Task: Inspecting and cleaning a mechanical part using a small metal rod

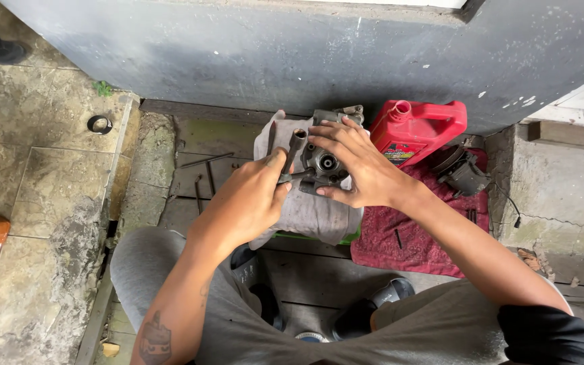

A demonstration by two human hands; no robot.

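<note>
A grey metal compressor-like part [324, 164] rests on a grey rag [309, 213] draped over a low stand in front of me. My left hand [248, 199] grips a metal T-shaped socket wrench [295, 150] whose end sits against the part's left side. My right hand [356, 165] lies spread over the part's right side and top, fingers apart, steadying it. The lower portion of the part is hidden behind my hands.
A red oil jug [417, 128] stands just right of the part, against a grey wall [292, 54]. A dark pulley-like part [461, 170] lies on a red cloth [407, 236]. Loose metal rods [204, 177] lie on planks at left; a black ring [100, 124] sits on tiles.
</note>
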